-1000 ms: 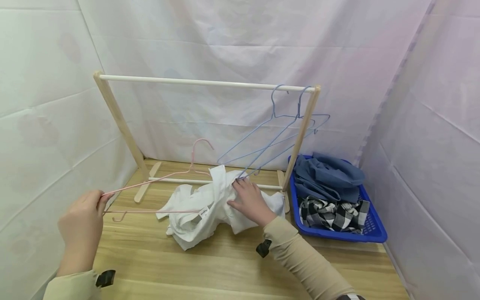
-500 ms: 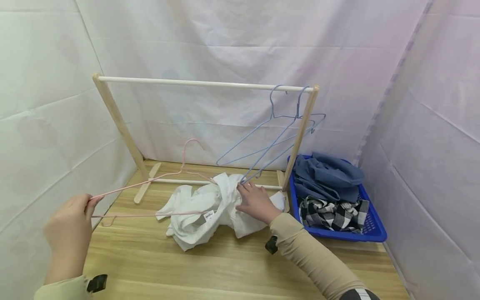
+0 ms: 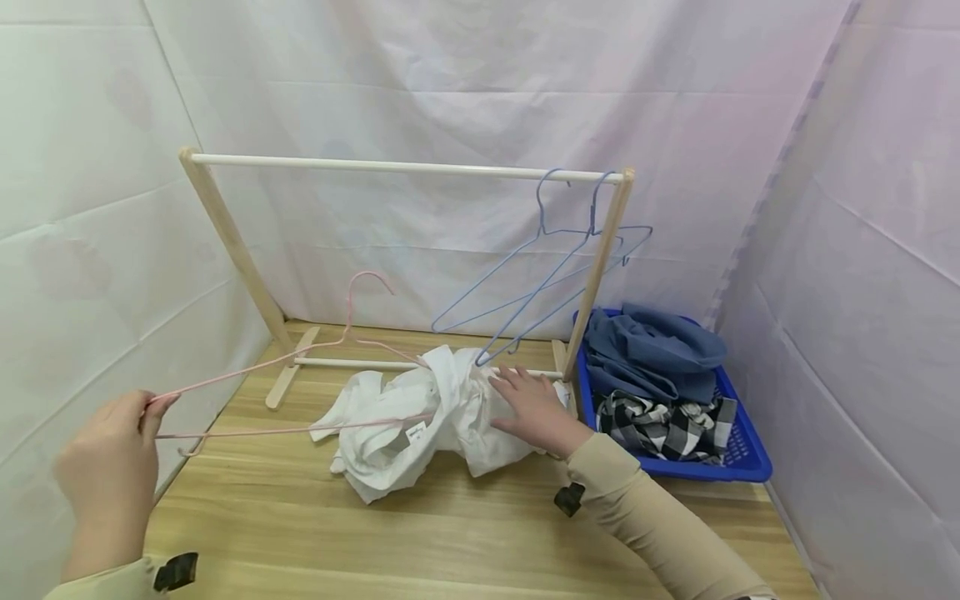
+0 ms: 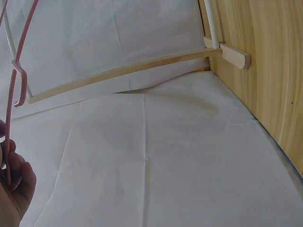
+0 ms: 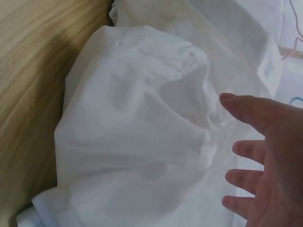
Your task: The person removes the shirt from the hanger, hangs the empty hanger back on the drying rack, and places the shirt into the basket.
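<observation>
The thin pink wire hanger (image 3: 300, 392) is pinched at one end by the left hand (image 3: 108, 479) near the wooden table's (image 3: 450, 533) left edge, seemingly to thread the crumpled white cotton garment (image 3: 420, 417), steadied mid-table under the right hand (image 3: 536, 408) with fingers spread.

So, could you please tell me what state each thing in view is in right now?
Pink hanger: held at one end by the left hand, other end inside the garment.
White garment: crumpled on the table.
Right hand: open, resting on the garment.
Blue hangers: hanging on the rack.
Blue basket: holding clothes.
</observation>
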